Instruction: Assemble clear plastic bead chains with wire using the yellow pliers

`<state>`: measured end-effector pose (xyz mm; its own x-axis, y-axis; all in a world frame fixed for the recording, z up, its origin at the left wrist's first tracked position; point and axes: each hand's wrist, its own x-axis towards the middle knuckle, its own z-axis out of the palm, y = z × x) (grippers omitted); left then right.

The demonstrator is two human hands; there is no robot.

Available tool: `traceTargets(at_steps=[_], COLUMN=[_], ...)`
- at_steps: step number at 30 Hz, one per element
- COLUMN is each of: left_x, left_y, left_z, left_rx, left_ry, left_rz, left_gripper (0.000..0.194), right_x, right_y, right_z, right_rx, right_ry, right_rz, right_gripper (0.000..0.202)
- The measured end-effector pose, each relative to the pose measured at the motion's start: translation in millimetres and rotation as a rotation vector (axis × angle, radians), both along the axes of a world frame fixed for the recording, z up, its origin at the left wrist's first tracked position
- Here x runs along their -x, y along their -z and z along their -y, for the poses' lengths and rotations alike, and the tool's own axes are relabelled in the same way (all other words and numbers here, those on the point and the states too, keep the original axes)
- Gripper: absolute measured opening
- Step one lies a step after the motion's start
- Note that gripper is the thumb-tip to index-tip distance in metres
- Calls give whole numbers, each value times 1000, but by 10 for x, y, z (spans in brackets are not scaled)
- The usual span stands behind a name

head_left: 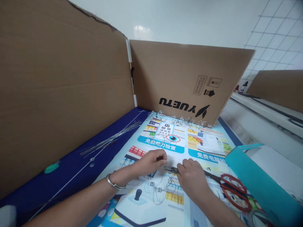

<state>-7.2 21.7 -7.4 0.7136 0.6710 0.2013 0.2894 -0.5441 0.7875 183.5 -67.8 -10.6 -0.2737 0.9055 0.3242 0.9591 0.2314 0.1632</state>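
Observation:
My left hand [153, 162], with a metal bangle on its wrist, is closed in a pinch above the printed sheet. What its fingertips hold is too small to make out. My right hand [193, 178] is wrapped round a pair of pliers [171, 169], whose dark jaws point left toward my left fingertips. The pliers' handles are hidden in the fist. Just below both hands, loops of thin wire with clear beads [159, 189] lie on or hang over the sheet. I cannot tell where the wire's ends go.
Red-handled scissors [236, 190] lie right of my right hand, near a turquoise folder [258, 186]. A bundle of thin straight strands [111, 138] is on the blue surface at left. Small clear and wiry pieces [187, 121] line the far edge, below cardboard panels [184, 72].

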Motion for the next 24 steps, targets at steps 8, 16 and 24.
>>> traceTargets(at_steps=[8, 16, 24], left_x=[-12, -5, -8], left_y=[17, -4, 17], left_z=[-2, 0, -8], left_rx=[2, -43, -91], left_ry=[9, 33, 40], left_rz=[-4, -9, -33], left_gripper=[7, 9, 7], right_x=[49, 124, 137], right_y=[-8, -68, -79], right_z=[-3, 51, 40], right_rx=[19, -22, -22], right_ry=[20, 49, 54], right_rz=[32, 95, 111], right_gripper=[4, 12, 13])
